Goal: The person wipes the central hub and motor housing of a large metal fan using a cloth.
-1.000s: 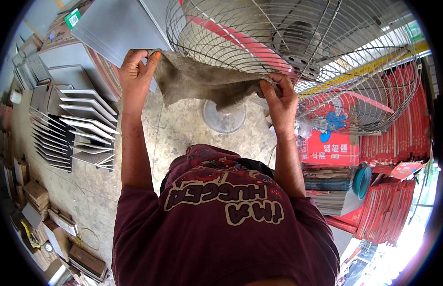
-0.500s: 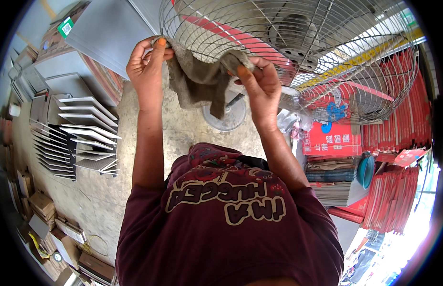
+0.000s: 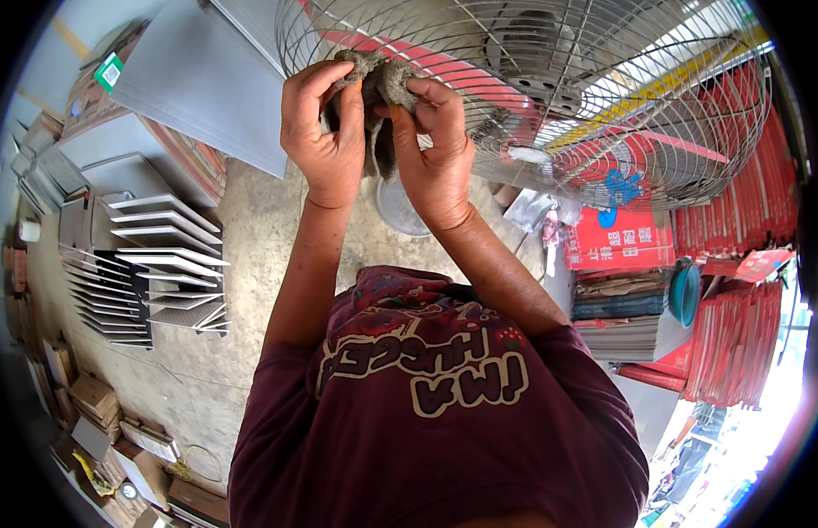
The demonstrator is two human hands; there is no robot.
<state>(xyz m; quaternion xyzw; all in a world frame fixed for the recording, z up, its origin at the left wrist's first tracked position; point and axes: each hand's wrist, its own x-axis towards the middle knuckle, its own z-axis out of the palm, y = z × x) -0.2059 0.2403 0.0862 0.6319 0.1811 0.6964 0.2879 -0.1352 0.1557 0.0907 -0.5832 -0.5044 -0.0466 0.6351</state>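
Note:
A grey-brown cloth rag point(image 3: 383, 145) hangs bunched between my two hands, up in front of the fan's wire cage. My left hand point(image 3: 325, 123) pinches one part of it between thumb and fingers. Close beside it, my right hand point(image 3: 433, 141) grips another bunched part with thumb and forefinger. Folds of the cloth dangle below the fingers. Just beyond and to the right is the large wire cage of a fan point(image 3: 550, 106), with its dark motor point(image 3: 537, 53) showing through the wires. Whether the cloth touches the wires I cannot tell.
A round base point(image 3: 402, 209) stands on the concrete floor point(image 3: 250, 290) below my hands. On the left are a rack of tile samples point(image 3: 167, 264) and large grey panels point(image 3: 202, 84). Red cartons point(image 3: 620, 239) and a teal round object point(image 3: 685, 295) are stacked on the right.
My hands have come together, the right moving left and the left moving right. The cloth, spread between them before, is now bunched up and slightly higher.

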